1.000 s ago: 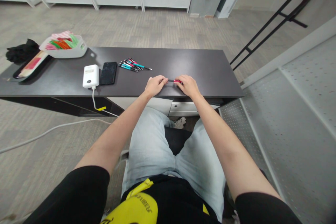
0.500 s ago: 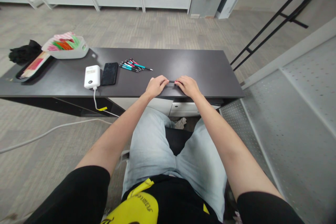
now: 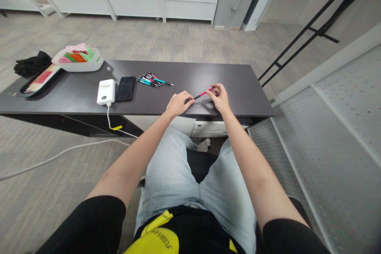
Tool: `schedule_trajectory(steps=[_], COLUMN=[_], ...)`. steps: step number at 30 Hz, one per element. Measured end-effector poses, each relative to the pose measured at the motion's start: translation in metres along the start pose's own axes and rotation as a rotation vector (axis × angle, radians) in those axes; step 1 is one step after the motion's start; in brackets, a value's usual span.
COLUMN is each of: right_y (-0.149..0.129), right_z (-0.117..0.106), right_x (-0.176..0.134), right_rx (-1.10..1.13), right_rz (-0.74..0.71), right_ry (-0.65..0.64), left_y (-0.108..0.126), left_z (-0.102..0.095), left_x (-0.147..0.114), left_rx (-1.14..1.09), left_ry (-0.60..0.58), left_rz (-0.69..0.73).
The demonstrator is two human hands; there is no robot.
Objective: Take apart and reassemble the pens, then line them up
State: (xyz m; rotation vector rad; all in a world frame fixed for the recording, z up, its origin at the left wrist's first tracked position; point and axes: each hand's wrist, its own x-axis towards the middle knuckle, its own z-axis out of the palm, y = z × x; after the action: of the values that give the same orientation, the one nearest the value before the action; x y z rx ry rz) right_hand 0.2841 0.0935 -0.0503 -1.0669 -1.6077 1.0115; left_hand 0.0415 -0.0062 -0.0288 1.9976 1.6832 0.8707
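Note:
A slim black and pink pen (image 3: 203, 93) slants between my two hands above the front part of the dark tabletop (image 3: 190, 72). My left hand (image 3: 179, 103) pinches its lower black end. Higher up and to the right, my right hand (image 3: 219, 97) has thumb and fingers closed on the other end, near the pink part. The fingers cover both ends of the pen in part. Beyond my left hand lies a loose pile of several pens (image 3: 153, 79) in blue, pink, white and black.
Left of the pile are a black phone (image 3: 125, 89) and a white power bank (image 3: 106, 91) with a white cable hanging over the front edge. Farther left stand a clear bin (image 3: 97, 60) of colourful packets, a black tray (image 3: 41, 84) and a black bundle (image 3: 32, 63).
The pen, mostly hidden between my hands before, now shows its pink part and slants upward to the right. My right hand has moved slightly right and turned. The view has shifted a little.

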Motion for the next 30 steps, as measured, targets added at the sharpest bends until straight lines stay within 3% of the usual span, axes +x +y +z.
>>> schedule_trajectory(steps=[13,22,26,30], right_y=[-0.013,0.005,-0.003,-0.028], right_z=[-0.003,-0.002,-0.001,0.002], right_x=[0.0,0.006,0.008,0.012], right_rx=[0.07,0.01,-0.133,-0.475], right_rz=[0.118,0.126,0.162,0.207], right_ry=[0.158,0.186,0.162,-0.007], left_y=[0.001,0.003,0.005,0.011], left_z=[0.001,0.001,0.001,-0.003], left_x=[0.001,0.001,0.002,0.0], left_rx=[-0.008,0.014,0.038,0.107], left_ry=[0.007,0.018,0.013,-0.021], left_rz=[-0.064,-0.057,-0.049,-0.061])
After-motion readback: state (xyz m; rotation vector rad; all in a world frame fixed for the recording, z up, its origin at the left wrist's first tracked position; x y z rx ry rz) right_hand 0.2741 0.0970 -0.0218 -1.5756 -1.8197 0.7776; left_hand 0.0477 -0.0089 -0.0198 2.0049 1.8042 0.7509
